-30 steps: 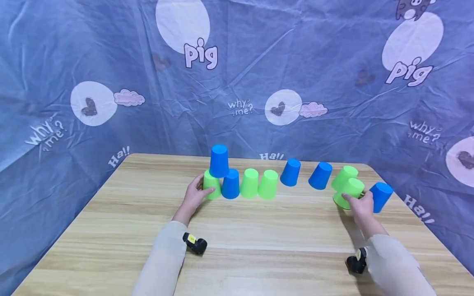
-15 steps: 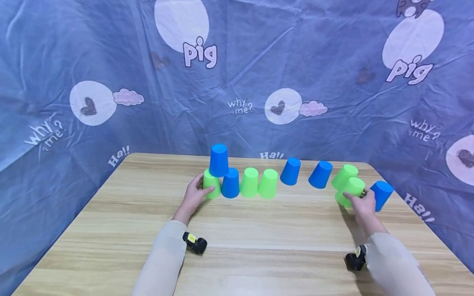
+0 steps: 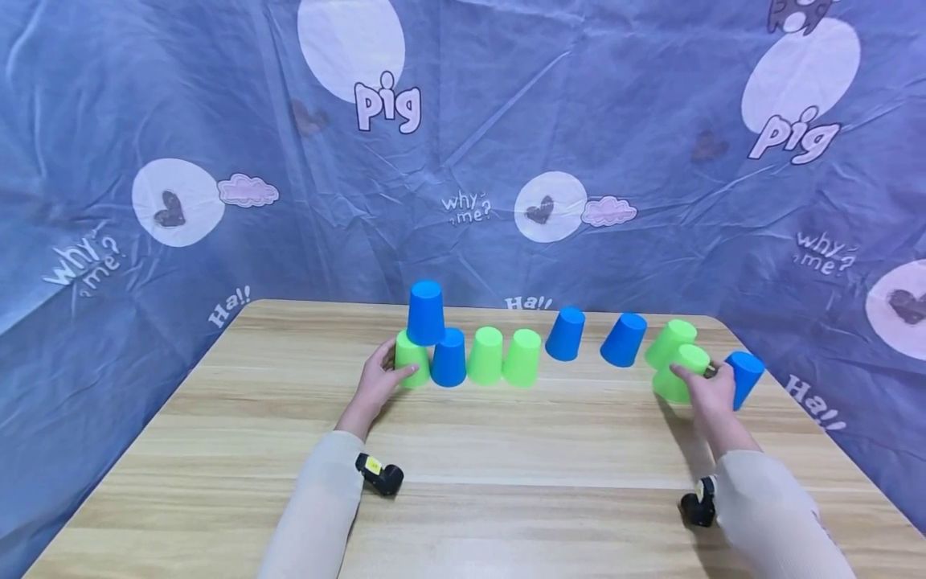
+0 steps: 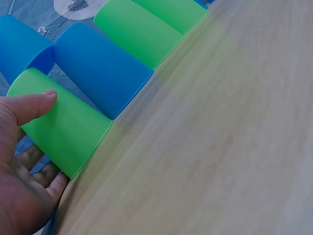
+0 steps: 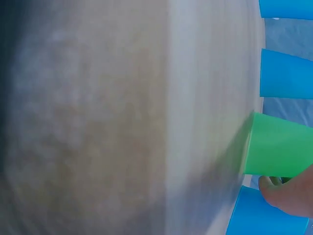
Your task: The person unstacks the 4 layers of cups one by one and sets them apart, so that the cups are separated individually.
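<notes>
My left hand [image 3: 378,381] holds the upside-down green cup [image 3: 409,368] at the left end of a row. Its thumb [image 4: 36,105] lies on the near side, with other fingers behind. One blue cup [image 3: 425,314] rests on top, bridging that green cup and an adjacent blue cup [image 3: 449,359]. My right hand [image 3: 712,394] grips another upside-down green cup [image 3: 674,384] at the right, its thumb on the near side and its fingers mostly hidden. Whether this cup's rim touches the table cannot be seen. Close behind it is a further green cup [image 3: 669,342].
Two green cups [image 3: 485,356] continue the left row. Two separate blue cups [image 3: 624,341] stand farther back. Right of my right hand is another blue cup [image 3: 745,378], partly covered by it. The wooden table [image 3: 521,450] meets a patterned blue curtain [image 3: 463,145].
My right hand and its green cup have shifted slightly right, and the hand covers more of the blue cup beside it. My left hand keeps its place; the view has drifted slightly.
</notes>
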### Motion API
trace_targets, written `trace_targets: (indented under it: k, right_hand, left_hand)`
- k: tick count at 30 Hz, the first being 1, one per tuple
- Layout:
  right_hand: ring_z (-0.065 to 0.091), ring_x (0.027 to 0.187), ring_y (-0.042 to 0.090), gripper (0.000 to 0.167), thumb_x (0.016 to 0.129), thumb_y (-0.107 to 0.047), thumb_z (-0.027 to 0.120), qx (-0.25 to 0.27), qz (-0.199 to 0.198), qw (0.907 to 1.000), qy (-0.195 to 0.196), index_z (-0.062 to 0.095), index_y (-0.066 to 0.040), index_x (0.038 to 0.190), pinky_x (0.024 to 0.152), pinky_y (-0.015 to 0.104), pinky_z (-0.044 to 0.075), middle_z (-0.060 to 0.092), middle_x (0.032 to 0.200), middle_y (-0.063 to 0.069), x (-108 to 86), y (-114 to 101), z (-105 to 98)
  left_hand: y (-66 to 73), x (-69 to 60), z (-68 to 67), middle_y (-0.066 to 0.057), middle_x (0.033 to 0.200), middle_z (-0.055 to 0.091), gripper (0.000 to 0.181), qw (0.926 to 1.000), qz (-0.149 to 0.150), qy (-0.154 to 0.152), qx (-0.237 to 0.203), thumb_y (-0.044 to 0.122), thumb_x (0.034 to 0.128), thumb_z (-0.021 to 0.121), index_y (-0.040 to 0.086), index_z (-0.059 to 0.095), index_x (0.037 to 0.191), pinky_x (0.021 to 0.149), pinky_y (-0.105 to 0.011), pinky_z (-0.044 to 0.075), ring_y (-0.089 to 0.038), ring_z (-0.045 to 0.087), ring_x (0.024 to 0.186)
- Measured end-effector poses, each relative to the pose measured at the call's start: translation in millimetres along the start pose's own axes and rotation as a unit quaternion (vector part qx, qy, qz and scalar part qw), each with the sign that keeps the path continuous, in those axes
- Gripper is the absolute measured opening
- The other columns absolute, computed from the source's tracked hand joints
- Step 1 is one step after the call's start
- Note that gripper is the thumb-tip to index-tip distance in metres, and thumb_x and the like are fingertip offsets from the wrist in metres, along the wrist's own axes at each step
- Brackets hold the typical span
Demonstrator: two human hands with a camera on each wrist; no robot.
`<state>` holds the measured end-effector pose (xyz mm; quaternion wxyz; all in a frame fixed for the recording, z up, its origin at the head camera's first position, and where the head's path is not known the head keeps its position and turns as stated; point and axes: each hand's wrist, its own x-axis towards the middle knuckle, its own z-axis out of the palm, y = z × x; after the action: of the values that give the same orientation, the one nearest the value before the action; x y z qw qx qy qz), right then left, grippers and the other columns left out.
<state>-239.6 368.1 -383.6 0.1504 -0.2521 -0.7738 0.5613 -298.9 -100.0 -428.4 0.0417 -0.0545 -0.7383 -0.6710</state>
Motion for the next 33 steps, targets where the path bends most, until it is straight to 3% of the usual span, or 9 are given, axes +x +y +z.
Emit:
trace_targets:
  k: [4, 9, 15, 21, 26, 28, 33]
  right_hand:
    - [0.021, 0.122, 0.031, 0.094, 0.073, -0.043, 0.064, 0.002, 0.005, 1.0000, 0.005, 0.006, -0.004, 0.136, 0.099, 0.040, 0.024, 0.015, 0.138, 0.018, 24.5, 12, -2]
    - [0.024, 0.121, 0.030, 0.104, 0.062, -0.052, 0.069, 0.011, -0.002, 0.9998, 0.014, 0.009, -0.014, 0.137, 0.097, 0.041, 0.027, 0.017, 0.138, 0.015, 68.7, 34, -5]
    - [0.019, 0.123, 0.029, 0.103, 0.061, -0.053, 0.068, -0.003, -0.023, 0.9996, 0.015, 0.009, -0.019, 0.138, 0.097, 0.043, 0.025, 0.015, 0.139, 0.012, 81.5, 23, -4]
    - [0.021, 0.121, 0.030, 0.090, 0.067, -0.050, 0.065, -0.031, -0.063, 0.9975, 0.009, 0.013, -0.022, 0.135, 0.091, 0.043, 0.033, 0.016, 0.136, 0.014, 62.1, -14, 0]
    - [0.022, 0.120, 0.029, 0.081, 0.073, -0.042, 0.063, -0.037, -0.083, 0.9958, 0.011, 0.017, -0.015, 0.134, 0.092, 0.043, 0.031, 0.018, 0.134, 0.015, 24.5, -63, 12]
    - [0.020, 0.122, 0.030, 0.081, 0.075, -0.038, 0.063, -0.033, -0.097, 0.9947, 0.001, 0.016, -0.010, 0.134, 0.097, 0.042, 0.025, 0.018, 0.135, 0.016, 10.7, -80, 18]
    - [0.021, 0.123, 0.029, 0.078, 0.078, -0.033, 0.061, -0.027, -0.137, 0.9901, -0.015, 0.015, -0.005, 0.135, 0.098, 0.039, 0.025, 0.021, 0.136, 0.017, -9.4, -113, 41]
  left_hand:
    - [1.6, -2.4, -0.7, -0.014, 0.125, 0.042, 0.063, 0.9997, 0.024, 0.004, -0.003, 0.015, 0.0740, 0.068, 0.006, 0.038, 0.129, 0.095, -0.040, 0.030, -0.027, 0.037, 0.115]
    - [1.9, 0.2, -1.9, -0.013, 0.128, 0.040, 0.062, 1.0000, -0.002, -0.002, -0.003, 0.009, 0.0746, 0.066, 0.007, 0.037, 0.129, 0.097, -0.039, 0.028, -0.026, 0.035, 0.117]
    - [6.4, -1.5, -0.6, -0.015, 0.130, 0.037, 0.063, 0.9999, -0.015, -0.005, 0.003, 0.006, 0.0762, 0.064, 0.006, 0.034, 0.131, 0.098, -0.039, 0.026, -0.026, 0.033, 0.118]
    - [2.4, 0.5, 0.4, -0.012, 0.130, 0.038, 0.063, 0.9999, -0.015, -0.002, 0.006, 0.007, 0.0761, 0.064, 0.008, 0.034, 0.131, 0.097, -0.037, 0.027, -0.025, 0.033, 0.118]
    - [1.9, 0.6, 1.8, -0.014, 0.130, 0.038, 0.063, 0.9999, -0.016, 0.000, 0.005, 0.007, 0.0757, 0.064, 0.007, 0.034, 0.131, 0.097, -0.038, 0.027, -0.026, 0.033, 0.118]
    - [1.6, 0.6, 2.0, -0.014, 0.130, 0.037, 0.064, 0.9998, -0.018, -0.001, 0.006, 0.007, 0.0758, 0.064, 0.007, 0.033, 0.132, 0.098, -0.038, 0.026, -0.026, 0.033, 0.118]
    - [2.2, 1.1, 1.3, -0.013, 0.130, 0.037, 0.064, 0.9999, -0.014, 0.002, 0.006, 0.006, 0.0752, 0.065, 0.008, 0.034, 0.131, 0.097, -0.038, 0.027, -0.026, 0.033, 0.118]
